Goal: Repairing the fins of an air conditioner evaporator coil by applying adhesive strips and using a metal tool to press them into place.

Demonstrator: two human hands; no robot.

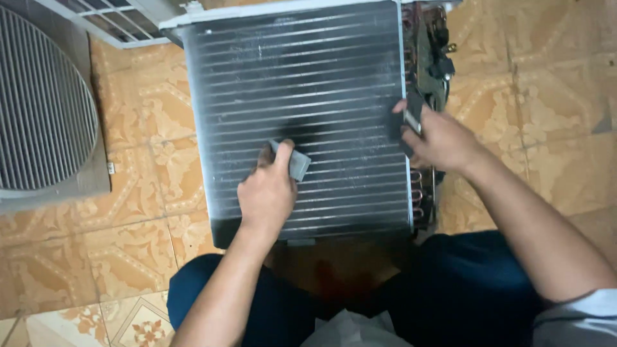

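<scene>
A: Why grip the right edge?
B: The right hand [437, 138], fingers clamped there, steadies the finned condenser coil [302, 115] while the left hand [267, 193] pinches a small grey pad [297, 164] against its middle.

Dull ribbed metal coil [302, 77]; glossy patterned floor tiles [546, 128]

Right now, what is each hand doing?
Left hand: closed on a small grey block against the finned coil.
Right hand: gripping the coil's right edge.
</scene>
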